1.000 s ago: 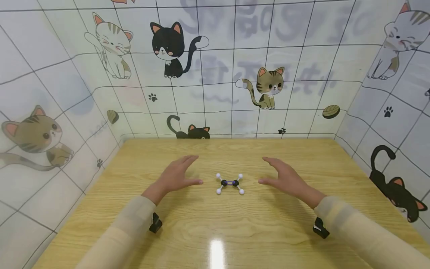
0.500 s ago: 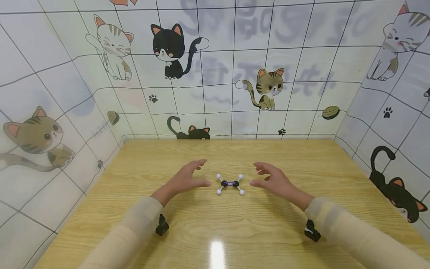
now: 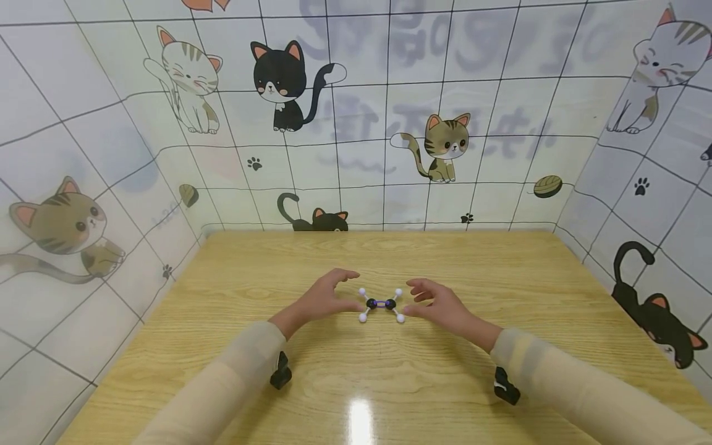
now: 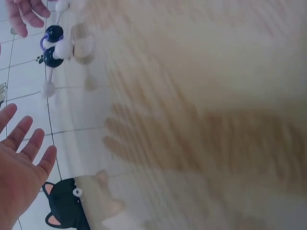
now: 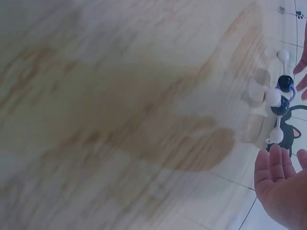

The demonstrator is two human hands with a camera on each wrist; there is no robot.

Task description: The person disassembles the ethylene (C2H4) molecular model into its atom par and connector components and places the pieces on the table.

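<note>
A ball-and-stick molecule model (image 3: pixel 381 304) sits in the middle of the wooden table, between the two hands. It has two black balls joined by a pair of purple links, with white balls on short sticks at its ends. My left hand (image 3: pixel 325 296) is at its left side, thumb and fingers spread apart, the thumb tip right by the left white balls. From the right, my right hand (image 3: pixel 442 306) comes close, its thumb tip beside the right white balls and its fingers slightly bent. In the left wrist view the left hand (image 4: pixel 21 165) has extended fingers near the model (image 4: pixel 53 48).
The wooden table (image 3: pixel 384 383) runs back to a tiled-pattern wall covering (image 3: pixel 367 148) printed with cartoon cats. Similar covering encloses the left and right sides. A small black device (image 3: pixel 280 371) hangs under the left wrist, and another black device (image 3: pixel 506 386) under the right.
Both hands have moved inward toward the model from either side, and their fingers have bent a little. The model lies where it was.
</note>
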